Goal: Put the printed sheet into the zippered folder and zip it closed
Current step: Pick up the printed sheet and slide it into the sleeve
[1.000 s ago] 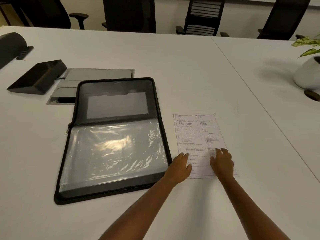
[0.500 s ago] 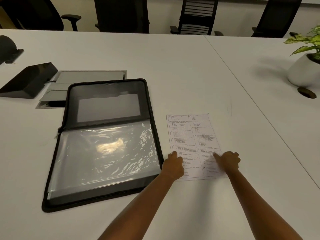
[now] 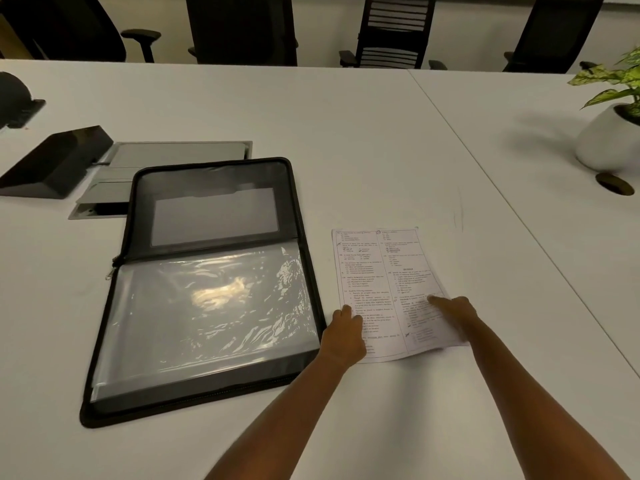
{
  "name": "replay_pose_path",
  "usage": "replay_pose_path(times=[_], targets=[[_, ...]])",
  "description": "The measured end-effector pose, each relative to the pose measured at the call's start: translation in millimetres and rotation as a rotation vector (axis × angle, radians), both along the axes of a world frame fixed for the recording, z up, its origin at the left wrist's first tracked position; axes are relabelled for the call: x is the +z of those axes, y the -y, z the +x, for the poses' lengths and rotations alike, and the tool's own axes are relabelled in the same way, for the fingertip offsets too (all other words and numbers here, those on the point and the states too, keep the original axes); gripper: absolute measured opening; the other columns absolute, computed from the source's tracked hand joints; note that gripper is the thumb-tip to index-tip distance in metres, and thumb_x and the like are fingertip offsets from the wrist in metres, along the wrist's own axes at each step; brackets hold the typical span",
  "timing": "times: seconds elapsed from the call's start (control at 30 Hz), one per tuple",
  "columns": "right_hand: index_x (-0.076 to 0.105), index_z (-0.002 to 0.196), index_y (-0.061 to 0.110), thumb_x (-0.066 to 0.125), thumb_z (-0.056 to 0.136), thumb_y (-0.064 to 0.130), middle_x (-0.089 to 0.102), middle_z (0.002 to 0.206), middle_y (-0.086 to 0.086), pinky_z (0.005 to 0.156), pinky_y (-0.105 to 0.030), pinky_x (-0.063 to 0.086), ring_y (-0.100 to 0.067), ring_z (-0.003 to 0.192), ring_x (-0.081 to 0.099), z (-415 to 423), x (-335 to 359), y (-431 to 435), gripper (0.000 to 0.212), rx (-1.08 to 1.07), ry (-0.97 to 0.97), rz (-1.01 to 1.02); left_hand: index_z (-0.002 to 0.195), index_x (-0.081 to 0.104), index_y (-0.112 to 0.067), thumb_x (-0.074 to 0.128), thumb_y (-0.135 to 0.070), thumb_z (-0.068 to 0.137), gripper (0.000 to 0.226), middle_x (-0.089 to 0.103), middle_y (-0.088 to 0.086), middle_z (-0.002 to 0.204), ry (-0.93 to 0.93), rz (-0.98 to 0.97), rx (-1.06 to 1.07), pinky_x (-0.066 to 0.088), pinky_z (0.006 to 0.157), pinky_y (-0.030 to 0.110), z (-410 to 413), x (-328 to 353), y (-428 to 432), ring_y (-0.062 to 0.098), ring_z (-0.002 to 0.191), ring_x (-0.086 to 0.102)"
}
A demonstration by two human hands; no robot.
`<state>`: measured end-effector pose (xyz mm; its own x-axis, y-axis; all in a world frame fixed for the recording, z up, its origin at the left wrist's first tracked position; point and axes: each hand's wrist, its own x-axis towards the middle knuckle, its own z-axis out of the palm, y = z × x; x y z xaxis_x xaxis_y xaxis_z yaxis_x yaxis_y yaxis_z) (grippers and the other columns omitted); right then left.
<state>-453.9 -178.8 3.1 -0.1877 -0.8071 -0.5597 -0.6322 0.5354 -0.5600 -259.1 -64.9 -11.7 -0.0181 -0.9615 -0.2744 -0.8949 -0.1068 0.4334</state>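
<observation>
- Plainly, the printed sheet (image 3: 381,271) lies on the table (image 3: 346,133) just right of the zippered folder (image 3: 194,400), which is spread open. The sheet's long axis runs away from the person, roughly parallel to the folder's right edge.
- The left hand (image 3: 344,336) sits on the sheet's folder-side edge with fingers curled; whether they pinch it I cannot tell.
- The right hand (image 3: 453,311) rests on the side away from the folder, forefinger (image 3: 436,300) stretched out and pressing.
- The left hand is nearer the folder, so the move looks like a short carry leftward over its rim.
- Nothing stands between sheet and folder, and the potted plant (image 3: 609,133) is well right of it.
</observation>
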Motion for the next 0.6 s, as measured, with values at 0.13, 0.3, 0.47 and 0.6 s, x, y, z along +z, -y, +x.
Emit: replay_pose_path(times=[0.13,0.3,0.47,0.6], targets=[[0.058,0.108,-0.006,0.062,0.082,0.028,0.064,0.108,-0.026,0.091,-0.048,0.051,-0.042,0.098,0.062,-1.5,4.7,2.5,0.043,0.004,0.188,0.057,0.130,0.044,-0.004,0.044,-0.010,0.092,0.039,0.033,0.010,0.143,0.004,-0.002,-0.009,0.044,0.096,0.033,1.7,0.1,0.7,0.024,0.126,0.036],[0.063,0.083,0.006,0.064,0.079,0.020,0.068,0.103,-0.025,0.090,-0.054,0.051,-0.041,0.091,0.065,-8.0,8.1,5.0,0.014,0.058,0.169,-0.057,0.133,0.041,-0.005,0.041,-0.008,0.093,0.041,0.032,0.010,0.145,0.000,0.004,-0.034,0.044,0.100,0.034,4.1,-0.3,1.0,0.024,0.128,0.034],[0.053,0.112,0.005,0.052,0.087,0.002,0.059,0.106,-0.012,0.084,-0.044,0.050,-0.035,0.091,0.059,-8.3,29.0,-3.1,0.025,0.195,0.194,-0.092,0.136,0.038,-0.004,0.042,-0.012,0.094,0.043,0.032,0.011,0.144,-0.086,0.021,0.016,0.041,0.105,0.035,7.5,0.4,5.9,0.024,0.130,0.034],[0.051,0.120,0.012,0.054,0.088,0.006,0.060,0.110,-0.010,0.079,-0.040,0.051,-0.035,0.092,0.060,-20.9,34.3,-10.5,0.033,0.158,0.319,-0.093,0.145,0.016,-0.008,0.048,-0.021,0.094,0.062,0.036,0.011,0.141,-0.368,-0.032,0.234,0.042,0.106,0.038,14.1,1.7,12.1,0.027,0.131,0.040]])
